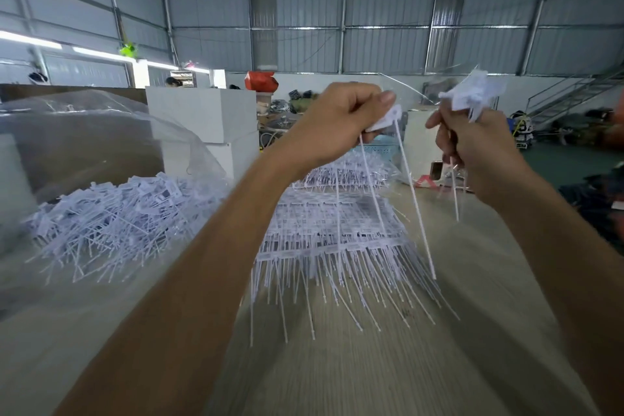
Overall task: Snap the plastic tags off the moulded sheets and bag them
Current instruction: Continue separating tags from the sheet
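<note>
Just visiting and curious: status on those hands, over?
Left hand pinches tags; right hand grips a bunch. Moulded sheets stacked on table. Nothing in the way.

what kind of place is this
Most likely a factory or warehouse floor. A high metal-panelled roof spans an open hall, a metal staircase climbs the far wall, and loose tags are heaped on the worktable.
</note>
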{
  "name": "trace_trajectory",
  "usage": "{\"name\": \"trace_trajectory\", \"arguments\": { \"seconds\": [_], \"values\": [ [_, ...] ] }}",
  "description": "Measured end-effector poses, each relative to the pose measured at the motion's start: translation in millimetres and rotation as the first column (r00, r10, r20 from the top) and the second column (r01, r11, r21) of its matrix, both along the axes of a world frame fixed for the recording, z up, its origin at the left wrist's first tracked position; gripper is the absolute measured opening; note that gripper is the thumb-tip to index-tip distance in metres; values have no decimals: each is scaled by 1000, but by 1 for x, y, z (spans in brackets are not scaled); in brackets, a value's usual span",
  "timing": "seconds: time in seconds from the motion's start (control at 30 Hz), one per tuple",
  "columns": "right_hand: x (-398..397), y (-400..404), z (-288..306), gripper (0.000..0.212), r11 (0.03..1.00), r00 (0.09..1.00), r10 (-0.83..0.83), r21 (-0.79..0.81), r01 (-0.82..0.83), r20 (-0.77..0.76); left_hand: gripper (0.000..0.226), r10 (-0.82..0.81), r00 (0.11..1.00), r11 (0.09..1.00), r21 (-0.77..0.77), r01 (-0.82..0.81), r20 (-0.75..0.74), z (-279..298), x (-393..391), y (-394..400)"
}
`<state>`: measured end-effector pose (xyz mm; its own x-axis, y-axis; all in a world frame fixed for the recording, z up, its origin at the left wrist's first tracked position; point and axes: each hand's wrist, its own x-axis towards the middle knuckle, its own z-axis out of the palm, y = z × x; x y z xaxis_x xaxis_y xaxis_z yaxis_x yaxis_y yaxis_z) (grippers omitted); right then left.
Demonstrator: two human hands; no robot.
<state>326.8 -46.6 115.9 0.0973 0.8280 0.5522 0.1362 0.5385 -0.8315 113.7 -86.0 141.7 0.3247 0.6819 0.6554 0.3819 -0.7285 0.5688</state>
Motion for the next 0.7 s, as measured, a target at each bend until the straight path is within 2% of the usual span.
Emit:
{"name": "trace_trajectory", "arguments": {
  "seconds": [0.1,0.3,0.43,0.5,0.53,0.6,0.63,0.7],
  "values": [
    [-9,-1,4,33,998,998,53,40,-54,34,26,51,987,999,-11,-54,-149,-9,1,6],
    [-31,-8,-3,31,972,962,230,12,-234,146,17,106,962,992,-34,-118,-251,-13,-3,14],
    [-36,-13,-4,28,979,951,195,8,-202,240,14,137,966,991,39,-131,-218,-13,-3,16],
    [-36,-14,-3,26,981,955,169,47,-186,244,5,146,971,988,79,-133,-189,-16,1,17],
    [-35,-14,-2,25,982,958,158,63,-178,240,9,150,978,987,85,-138,-148,-17,4,16],
    [-34,-15,-1,20,981,965,163,68,-180,205,26,146,988,986,89,-141,-51,-17,2,17],
    [-34,-15,0,17,978,969,184,63,-197,164,26,146,989,986,85,-145,-14,-16,0,17],
    [-35,-15,1,12,966,966,249,54,-252,64,18,211,977,974,93,-207,-38,-14,-4,19]
  ]
}}
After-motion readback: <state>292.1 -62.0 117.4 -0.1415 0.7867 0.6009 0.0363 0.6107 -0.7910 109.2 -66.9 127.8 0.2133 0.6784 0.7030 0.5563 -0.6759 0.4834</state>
